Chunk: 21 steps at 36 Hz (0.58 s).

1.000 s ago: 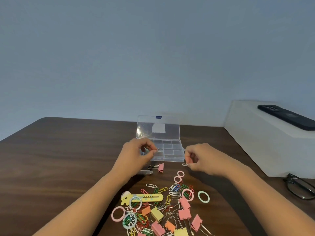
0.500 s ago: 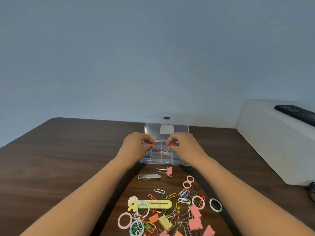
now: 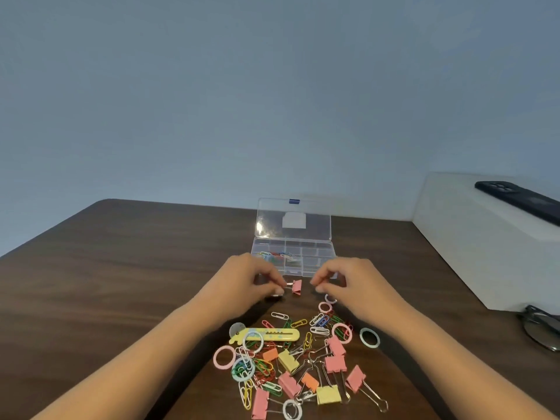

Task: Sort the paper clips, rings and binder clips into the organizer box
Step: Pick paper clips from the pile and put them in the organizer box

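The clear organizer box [image 3: 321, 253] stands open at mid-table, lid upright, with coloured paper clips [image 3: 277, 256] in its left compartments. In front of it lies a small pink binder clip [image 3: 297, 287]. My left hand [image 3: 251, 283] pinches that clip's wire handle with thumb and forefinger. My right hand [image 3: 348, 283] hovers just right of the clip, fingertips pinched together with nothing visible in them. Near me is a loose pile of paper clips [image 3: 318, 324], plastic rings [image 3: 224, 357] and pink, yellow and orange binder clips [image 3: 335, 363].
A yellow utility knife [image 3: 272, 334] lies at the pile's far edge. A silver object [image 3: 275, 295] peeks out under my left hand. A white box [image 3: 485, 237] with a dark phone [image 3: 521, 201] stands at the right, glasses [image 3: 542, 328] beside it.
Both hands have drawn back from over the box's left compartments to the table in front of it. My left fingers have closed on the pink binder clip's handle.
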Tool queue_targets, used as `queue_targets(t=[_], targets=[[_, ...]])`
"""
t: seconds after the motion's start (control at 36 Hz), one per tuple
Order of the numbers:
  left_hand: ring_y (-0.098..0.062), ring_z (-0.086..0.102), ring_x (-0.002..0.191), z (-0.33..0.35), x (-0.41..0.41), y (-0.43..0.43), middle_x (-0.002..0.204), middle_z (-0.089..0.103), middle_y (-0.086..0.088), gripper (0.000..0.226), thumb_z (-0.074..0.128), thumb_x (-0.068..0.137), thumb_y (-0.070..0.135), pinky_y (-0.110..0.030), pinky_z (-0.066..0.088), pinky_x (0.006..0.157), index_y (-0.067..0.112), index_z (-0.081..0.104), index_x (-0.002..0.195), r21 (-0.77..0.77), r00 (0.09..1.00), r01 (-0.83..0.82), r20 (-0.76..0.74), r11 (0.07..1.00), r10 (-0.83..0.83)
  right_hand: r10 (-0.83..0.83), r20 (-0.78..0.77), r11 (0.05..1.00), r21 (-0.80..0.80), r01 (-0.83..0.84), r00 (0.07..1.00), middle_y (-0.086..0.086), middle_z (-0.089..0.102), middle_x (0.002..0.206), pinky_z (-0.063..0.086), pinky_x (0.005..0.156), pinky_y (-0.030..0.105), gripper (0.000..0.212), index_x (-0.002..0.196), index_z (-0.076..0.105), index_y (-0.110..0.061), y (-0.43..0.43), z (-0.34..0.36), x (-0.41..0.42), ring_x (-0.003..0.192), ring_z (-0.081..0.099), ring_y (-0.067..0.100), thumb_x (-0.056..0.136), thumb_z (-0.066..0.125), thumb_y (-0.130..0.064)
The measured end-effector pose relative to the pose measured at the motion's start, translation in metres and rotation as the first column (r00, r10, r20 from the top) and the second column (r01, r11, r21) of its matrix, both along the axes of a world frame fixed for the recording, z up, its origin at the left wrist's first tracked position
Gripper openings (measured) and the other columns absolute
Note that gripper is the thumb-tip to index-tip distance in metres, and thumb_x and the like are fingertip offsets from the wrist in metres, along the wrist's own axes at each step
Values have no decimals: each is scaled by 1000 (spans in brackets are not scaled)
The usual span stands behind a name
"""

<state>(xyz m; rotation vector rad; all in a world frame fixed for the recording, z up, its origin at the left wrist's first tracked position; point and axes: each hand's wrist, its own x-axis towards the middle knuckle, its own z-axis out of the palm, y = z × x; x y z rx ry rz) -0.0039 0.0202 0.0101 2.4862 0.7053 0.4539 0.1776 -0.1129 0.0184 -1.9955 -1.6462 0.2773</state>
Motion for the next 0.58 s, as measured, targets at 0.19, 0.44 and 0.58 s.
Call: queue_targets(t=[0.19, 0.44, 0.58], targets=[[2, 61, 84, -1, -17, -10, 88, 68, 20, 9, 70, 82, 41, -18, 51, 78, 36, 74, 89, -35, 994, 27, -100, 999, -31, -16, -24, 995, -95, 14, 1000, -14, 65, 81, 40, 59, 6, 4, 90, 71, -32, -37, 3, 4, 72, 52, -20, 86, 69, -31], [4, 58, 92, -10, -33, -19, 95, 64, 22, 28, 73, 73, 53, -22, 53, 83, 43, 73, 98, -103, 986, 121, -106, 987, -132, -37, -21, 989, -144, 33, 999, -16, 61, 90, 40, 63, 13, 16, 95, 66, -37, -59, -14, -4, 77, 53, -9, 81, 74, -35], [4, 56, 91, -9, -34, -23, 94, 63, 21, 25, 75, 75, 47, -12, 48, 76, 43, 73, 100, -65, 982, 140, -120, 988, -147, -72, -87, 994, -83, 65, 994, -12, 64, 82, 43, 62, 12, 15, 93, 68, -35, -56, -22, -10, 72, 53, -8, 82, 74, -27]])
